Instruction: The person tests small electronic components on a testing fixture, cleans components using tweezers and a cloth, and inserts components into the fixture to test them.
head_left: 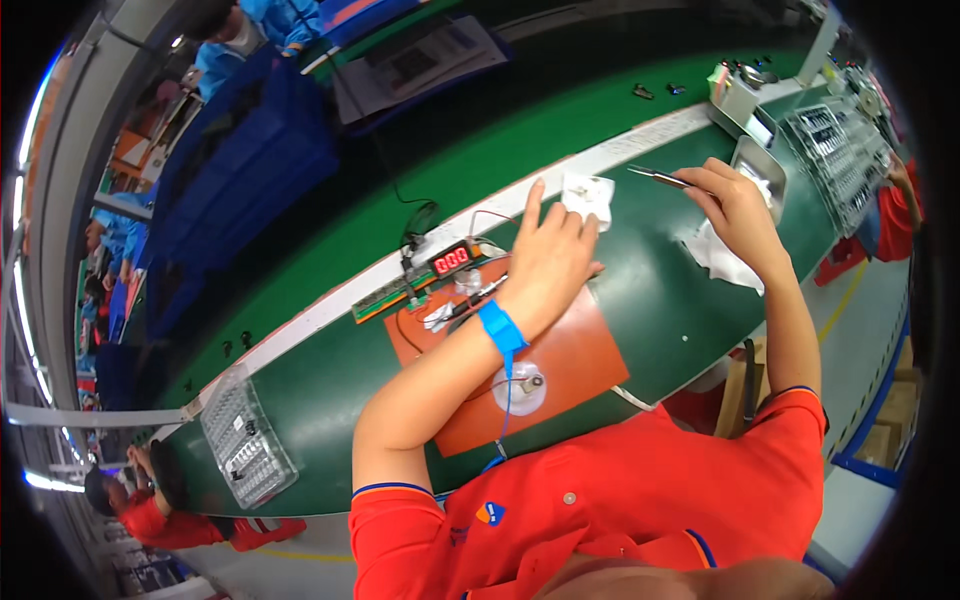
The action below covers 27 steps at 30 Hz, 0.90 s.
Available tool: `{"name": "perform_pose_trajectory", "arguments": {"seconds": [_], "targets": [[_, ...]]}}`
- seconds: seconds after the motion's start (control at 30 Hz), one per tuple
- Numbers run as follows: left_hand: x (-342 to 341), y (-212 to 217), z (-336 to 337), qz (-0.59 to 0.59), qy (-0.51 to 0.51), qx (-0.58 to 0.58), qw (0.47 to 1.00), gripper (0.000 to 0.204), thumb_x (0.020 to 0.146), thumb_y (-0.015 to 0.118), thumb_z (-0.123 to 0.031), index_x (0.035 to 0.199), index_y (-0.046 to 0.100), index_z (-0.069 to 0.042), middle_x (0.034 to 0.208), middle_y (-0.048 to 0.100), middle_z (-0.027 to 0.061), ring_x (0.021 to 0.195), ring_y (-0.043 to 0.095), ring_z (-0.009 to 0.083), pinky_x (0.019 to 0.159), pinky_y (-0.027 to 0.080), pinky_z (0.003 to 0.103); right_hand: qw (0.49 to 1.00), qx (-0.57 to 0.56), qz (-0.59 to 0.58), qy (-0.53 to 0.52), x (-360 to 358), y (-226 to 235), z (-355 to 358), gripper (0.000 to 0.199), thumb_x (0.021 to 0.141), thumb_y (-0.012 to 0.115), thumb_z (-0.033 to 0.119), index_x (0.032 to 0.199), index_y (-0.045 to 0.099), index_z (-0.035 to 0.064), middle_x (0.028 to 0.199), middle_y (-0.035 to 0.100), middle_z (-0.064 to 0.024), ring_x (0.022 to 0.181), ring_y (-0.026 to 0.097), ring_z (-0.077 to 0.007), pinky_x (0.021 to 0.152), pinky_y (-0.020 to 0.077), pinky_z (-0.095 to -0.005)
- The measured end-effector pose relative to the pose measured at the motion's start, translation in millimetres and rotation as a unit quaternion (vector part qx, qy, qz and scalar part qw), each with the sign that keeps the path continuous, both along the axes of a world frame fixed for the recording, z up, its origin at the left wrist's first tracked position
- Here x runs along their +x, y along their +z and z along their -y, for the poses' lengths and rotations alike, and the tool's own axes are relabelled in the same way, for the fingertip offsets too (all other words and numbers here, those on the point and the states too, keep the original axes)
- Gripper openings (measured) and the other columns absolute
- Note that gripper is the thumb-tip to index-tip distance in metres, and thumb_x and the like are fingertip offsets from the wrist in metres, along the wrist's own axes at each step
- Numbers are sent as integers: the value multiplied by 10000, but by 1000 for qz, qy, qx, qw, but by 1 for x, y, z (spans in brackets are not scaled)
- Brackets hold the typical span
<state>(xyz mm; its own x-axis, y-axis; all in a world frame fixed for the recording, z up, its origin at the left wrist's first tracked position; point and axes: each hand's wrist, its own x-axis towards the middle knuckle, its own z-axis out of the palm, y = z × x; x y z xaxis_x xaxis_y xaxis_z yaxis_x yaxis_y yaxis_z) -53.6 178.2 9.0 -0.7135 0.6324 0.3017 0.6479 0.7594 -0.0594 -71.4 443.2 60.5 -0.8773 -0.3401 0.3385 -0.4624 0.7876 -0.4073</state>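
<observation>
Plastic tray, clear, is lying far L on the green tabletop, w/ small dark pcs sitting in it. Next, red-digit display is standing behind the orange mat; white disc w/ a small metal pc is resting on the mat. L hand, blue wrist strap on, is reaching palm-down over the mat's back edge, fingers partly spread, tips nr the white tissue; can't tell if touching. Tweezers are pointing L, tips just beside the tissue; R hand is pinching them btwn thumb & fingers. White cloth is lying below that hand, metal tin sitting to its R.
</observation>
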Motion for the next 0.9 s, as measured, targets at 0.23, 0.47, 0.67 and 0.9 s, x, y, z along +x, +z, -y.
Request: {"name": "perform_pose_trajectory", "arguments": {"seconds": [0.23, 0.47, 0.67, 0.9], "targets": [[54, 49, 53, 26, -40, 185, 982, 264, 786, 732, -166, 1035, 684, -93, 943, 672, 40, 901, 621, 213, 1017, 403, 463, 986, -6, -52, 161, -65, -33, 62, 166, 861, 600, 50, 1023, 638, 44, 926, 584, -115, 818, 601, -322, 693, 486, -405], [91, -11, 213, -80, 263, 249, 929, 110, 877, 640, -21, 973, 693, -19, 922, 689, 105, 890, 648, 248, 940, 463, 391, 971, 112, -98, 188, -111, -65, 107, 222, 803, 589, 59, 1012, 658, 85, 916, 587, -81, 875, 614, -289, 711, 508, -400], [105, -53, 267, 31, 403, 579, 708, 160, 968, 584, -100, 1044, 662, 17, 1003, 675, 91, 935, 621, 147, 888, 472, 287, 976, 127, -76, 160, -106, -73, 112, 259, 766, 587, 38, 1009, 661, 90, 917, 589, -66, 866, 619, -276, 704, 515, -390], [101, -56, 265, 64, 387, 545, 741, 195, 982, 573, -135, 1061, 653, 25, 987, 672, 81, 924, 613, 136, 869, 471, 284, 979, 140, -70, 130, -101, -72, 111, 243, 773, 579, 19, 994, 656, 83, 927, 589, -59, 849, 622, -273, 673, 519, -385]]}}
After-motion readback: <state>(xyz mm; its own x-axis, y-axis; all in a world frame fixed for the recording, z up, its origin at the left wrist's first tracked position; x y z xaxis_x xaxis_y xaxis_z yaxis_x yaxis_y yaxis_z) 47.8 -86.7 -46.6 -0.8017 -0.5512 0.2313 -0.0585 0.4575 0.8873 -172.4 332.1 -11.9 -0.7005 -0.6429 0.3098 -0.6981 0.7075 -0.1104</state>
